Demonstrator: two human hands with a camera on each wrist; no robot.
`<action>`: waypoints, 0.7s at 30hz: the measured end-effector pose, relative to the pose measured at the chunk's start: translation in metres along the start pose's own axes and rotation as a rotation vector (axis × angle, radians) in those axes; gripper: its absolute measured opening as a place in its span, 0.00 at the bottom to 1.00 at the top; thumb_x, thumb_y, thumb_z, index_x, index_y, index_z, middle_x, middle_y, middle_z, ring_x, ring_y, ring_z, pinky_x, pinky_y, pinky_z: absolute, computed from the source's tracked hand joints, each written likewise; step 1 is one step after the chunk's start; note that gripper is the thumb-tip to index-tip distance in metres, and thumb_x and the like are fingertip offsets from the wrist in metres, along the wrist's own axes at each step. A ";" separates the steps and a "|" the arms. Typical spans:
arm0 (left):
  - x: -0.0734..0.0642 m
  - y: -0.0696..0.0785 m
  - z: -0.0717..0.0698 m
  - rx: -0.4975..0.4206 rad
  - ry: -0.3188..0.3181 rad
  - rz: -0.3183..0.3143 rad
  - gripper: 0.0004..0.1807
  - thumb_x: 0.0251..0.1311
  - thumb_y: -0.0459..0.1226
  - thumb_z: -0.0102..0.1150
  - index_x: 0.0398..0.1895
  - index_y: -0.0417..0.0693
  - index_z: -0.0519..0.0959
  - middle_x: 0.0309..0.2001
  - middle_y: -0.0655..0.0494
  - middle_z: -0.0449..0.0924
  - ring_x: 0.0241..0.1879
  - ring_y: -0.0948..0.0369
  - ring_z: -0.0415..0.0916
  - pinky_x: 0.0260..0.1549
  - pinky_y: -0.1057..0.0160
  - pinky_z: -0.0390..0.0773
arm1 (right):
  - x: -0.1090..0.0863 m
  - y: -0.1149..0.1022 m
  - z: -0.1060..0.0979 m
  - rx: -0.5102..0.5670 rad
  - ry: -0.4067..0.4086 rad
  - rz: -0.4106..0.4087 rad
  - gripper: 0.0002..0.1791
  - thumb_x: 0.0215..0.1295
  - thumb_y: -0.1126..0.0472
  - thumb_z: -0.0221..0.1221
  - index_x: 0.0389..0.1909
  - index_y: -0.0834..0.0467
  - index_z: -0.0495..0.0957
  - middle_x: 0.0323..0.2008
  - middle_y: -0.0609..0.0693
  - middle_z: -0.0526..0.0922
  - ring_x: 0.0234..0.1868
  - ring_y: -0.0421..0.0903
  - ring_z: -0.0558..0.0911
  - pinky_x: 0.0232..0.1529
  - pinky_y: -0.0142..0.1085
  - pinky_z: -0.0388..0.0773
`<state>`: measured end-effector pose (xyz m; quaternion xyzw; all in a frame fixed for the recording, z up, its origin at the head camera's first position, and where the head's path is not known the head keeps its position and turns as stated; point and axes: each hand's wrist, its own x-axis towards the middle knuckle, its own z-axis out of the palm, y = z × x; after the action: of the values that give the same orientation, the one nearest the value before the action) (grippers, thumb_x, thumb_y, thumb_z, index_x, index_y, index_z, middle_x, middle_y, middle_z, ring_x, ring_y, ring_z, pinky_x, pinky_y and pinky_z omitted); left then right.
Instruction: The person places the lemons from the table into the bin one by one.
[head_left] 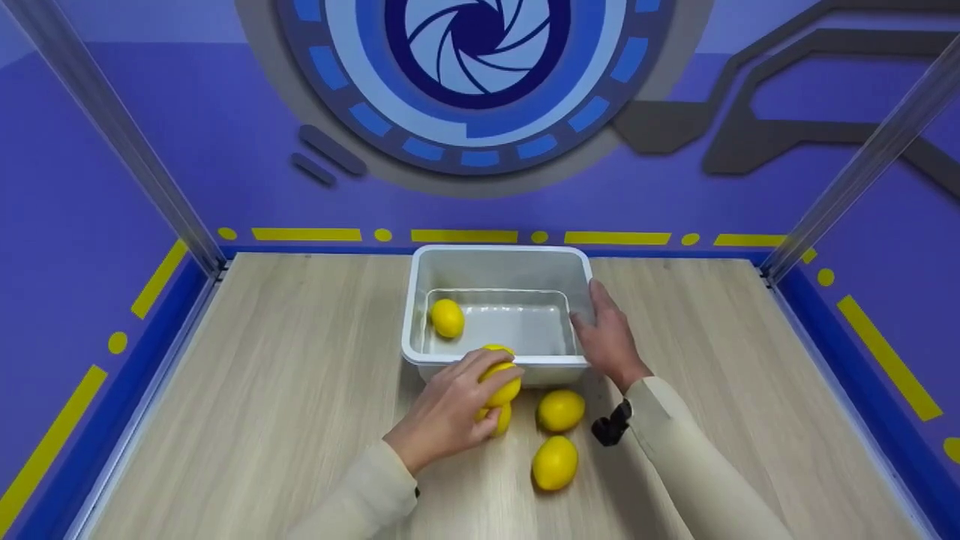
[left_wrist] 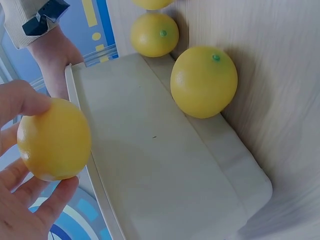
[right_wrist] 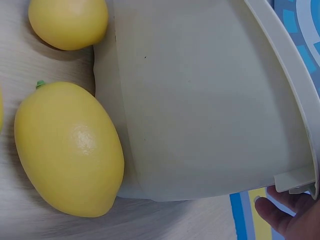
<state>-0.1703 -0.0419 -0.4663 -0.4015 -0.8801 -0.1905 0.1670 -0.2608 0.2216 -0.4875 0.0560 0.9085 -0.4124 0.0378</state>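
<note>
My left hand holds a yellow lemon at the front rim of a white plastic bin. The left wrist view shows the thumb on one side of this lemon and fingertips on the other, right by the rim. My right hand grips the bin's right wall, thumb inside and fingers outside. One lemon lies inside the bin at the left. Below my left hand, another lemon rests on the table by the bin's front, partly hidden by that hand.
Two more lemons stand on the wooden table in front of the bin: one near its wall, one nearer me. A patterned blue-purple panel rises behind the bin. Metal posts mark the back corners.
</note>
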 end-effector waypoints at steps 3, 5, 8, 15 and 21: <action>0.001 -0.001 -0.001 -0.001 -0.002 -0.008 0.29 0.52 0.36 0.65 0.60 0.56 0.74 0.62 0.57 0.71 0.61 0.59 0.70 0.59 0.59 0.75 | 0.000 0.000 0.000 -0.005 0.002 -0.017 0.40 0.74 0.52 0.48 0.77 0.50 0.36 0.78 0.49 0.41 0.78 0.51 0.45 0.76 0.52 0.44; 0.002 -0.001 -0.001 -0.010 -0.001 -0.011 0.28 0.52 0.35 0.65 0.60 0.56 0.74 0.61 0.57 0.71 0.61 0.59 0.69 0.59 0.59 0.75 | 0.000 0.001 -0.001 -0.009 0.005 -0.029 0.40 0.74 0.52 0.48 0.77 0.51 0.36 0.78 0.50 0.41 0.78 0.51 0.45 0.76 0.52 0.44; 0.004 -0.002 -0.002 -0.016 0.001 -0.014 0.27 0.53 0.36 0.65 0.60 0.56 0.74 0.61 0.57 0.71 0.61 0.60 0.69 0.59 0.60 0.75 | 0.000 0.000 -0.001 -0.007 0.007 -0.029 0.39 0.74 0.52 0.48 0.77 0.51 0.37 0.78 0.50 0.42 0.78 0.51 0.45 0.76 0.52 0.44; 0.006 -0.001 -0.003 -0.001 -0.029 -0.024 0.26 0.59 0.35 0.62 0.62 0.58 0.72 0.64 0.56 0.68 0.64 0.59 0.66 0.65 0.58 0.70 | 0.001 0.001 -0.002 -0.004 0.004 -0.017 0.40 0.74 0.51 0.48 0.77 0.50 0.36 0.78 0.49 0.41 0.78 0.50 0.45 0.76 0.52 0.44; 0.006 -0.002 -0.003 0.022 -0.038 -0.023 0.24 0.62 0.34 0.59 0.62 0.58 0.72 0.67 0.55 0.66 0.67 0.58 0.63 0.67 0.56 0.67 | 0.001 0.002 -0.001 -0.012 0.008 -0.028 0.40 0.74 0.51 0.47 0.77 0.50 0.36 0.78 0.49 0.42 0.78 0.50 0.45 0.76 0.52 0.45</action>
<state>-0.1751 -0.0403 -0.4608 -0.3930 -0.8898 -0.1751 0.1524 -0.2619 0.2238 -0.4881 0.0448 0.9117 -0.4073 0.0285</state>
